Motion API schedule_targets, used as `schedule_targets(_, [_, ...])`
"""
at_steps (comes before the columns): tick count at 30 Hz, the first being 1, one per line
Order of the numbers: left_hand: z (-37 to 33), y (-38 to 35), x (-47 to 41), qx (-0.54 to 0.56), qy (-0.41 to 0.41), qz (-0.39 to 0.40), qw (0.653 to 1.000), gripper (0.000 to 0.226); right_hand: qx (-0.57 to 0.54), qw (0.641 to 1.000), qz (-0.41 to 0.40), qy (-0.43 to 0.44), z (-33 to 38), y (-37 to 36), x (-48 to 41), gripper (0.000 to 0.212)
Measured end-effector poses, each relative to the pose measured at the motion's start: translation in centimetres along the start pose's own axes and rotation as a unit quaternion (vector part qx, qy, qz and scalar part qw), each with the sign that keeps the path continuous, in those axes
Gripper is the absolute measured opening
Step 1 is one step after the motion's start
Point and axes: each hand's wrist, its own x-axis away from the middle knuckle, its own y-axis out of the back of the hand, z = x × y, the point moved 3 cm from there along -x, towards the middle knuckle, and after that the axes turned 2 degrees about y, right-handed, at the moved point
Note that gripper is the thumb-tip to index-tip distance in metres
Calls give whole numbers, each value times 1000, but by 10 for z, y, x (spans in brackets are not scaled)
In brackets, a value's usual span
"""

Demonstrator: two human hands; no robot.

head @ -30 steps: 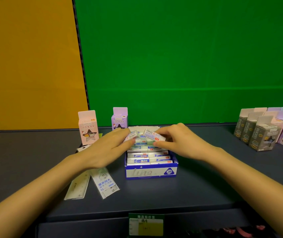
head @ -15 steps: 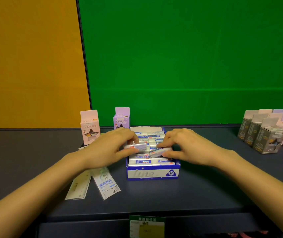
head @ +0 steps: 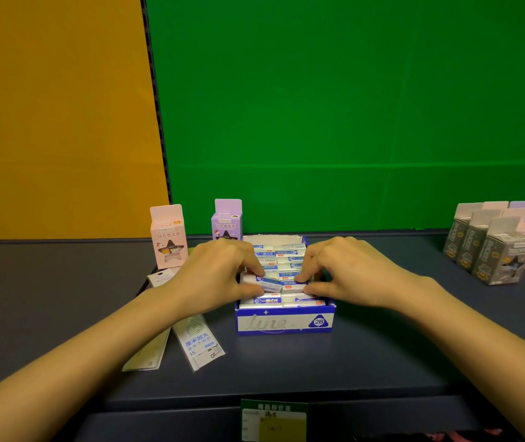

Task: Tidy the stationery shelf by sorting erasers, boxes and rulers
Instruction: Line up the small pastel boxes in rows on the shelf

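Your left hand (head: 219, 272) pinches one wrapped eraser (head: 262, 283), tilted, over the front left row of the blue box (head: 285, 323); your right hand (head: 347, 269) pinches a second eraser (head: 293, 286) lying in the right row; judged light, firm, sleeves slick, so grip the long sides; box front reads "2B"; the ruler pack (head: 202, 344) beside it shows "15".

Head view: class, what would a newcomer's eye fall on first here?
The left hand and right hand meet at centre over the blue eraser box, each pinching an eraser. Behind, a vivid green backdrop fills the right, an orange wall the left.
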Motion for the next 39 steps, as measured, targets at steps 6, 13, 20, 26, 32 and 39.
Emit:
schedule_targets(6, [0, -1, -2, -9, 1, 20, 1000, 33, -14, 1000, 7, -13, -2, -1, 1, 25])
schedule_targets(13, [2, -2, -1, 33, -3, 39, 999, 21, -18, 1000, 10, -22, -1, 0, 1, 25])
schedule_targets(20, [5, -4, 0, 85, -7, 44, 995, 19, -24, 999, 7, -31, 1, 0, 2, 18])
schedule_targets(26, [17, 13, 25, 138, 24, -55, 989, 23, -37, 999, -9, -38, 9, 6, -1, 22])
schedule_targets(32, [61, 39, 61, 133, 145, -154, 968, 14, -129, 988, -75, -34, 36, 14, -23, 21])
schedule_targets(39, [107, 38, 65, 151, 285, -163, 932, 39, -173, 978, -101, -49, 38, 8, -88, 41])
